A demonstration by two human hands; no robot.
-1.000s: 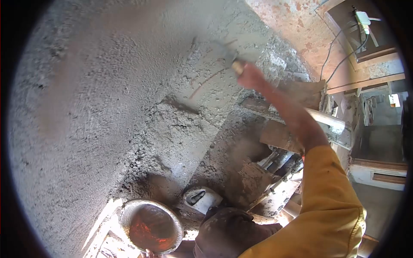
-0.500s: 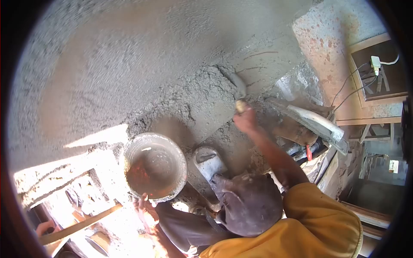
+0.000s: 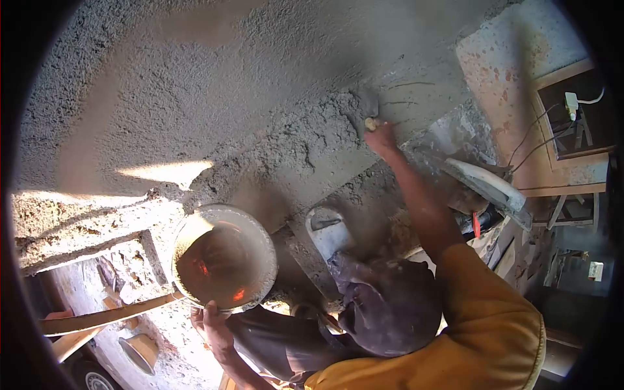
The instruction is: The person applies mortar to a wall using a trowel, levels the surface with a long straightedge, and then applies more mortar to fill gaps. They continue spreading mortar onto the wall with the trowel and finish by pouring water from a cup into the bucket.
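Note:
My right hand (image 3: 382,138) is closed around the yellowish handle of a trowel (image 3: 368,103). The blade meets the wet grey mortar (image 3: 318,133) heaped along the rendered surface. At the lower left, my left hand (image 3: 214,328) grips the rim of a round, mortar-coated basin (image 3: 263,250), thumb over the edge and the other fingers partly hidden. A little mortar residue and reddish glints of light show inside the basin. Between the hands are my bent, dark-trousered knee (image 3: 396,312) and a pale shoe (image 3: 330,234).
A plastering float (image 3: 487,184) with a whitish handle leans at the right. Beyond it are a framed opening (image 3: 546,110) and a white plug (image 3: 572,103) with hanging cables. A wooden strip (image 3: 117,313) crosses the lower left, above a tan bucket-like container (image 3: 140,351).
My right hand and the trowel have moved up and slightly right along the mortar. The basin, with my left hand still on its rim, sits slightly further left in view.

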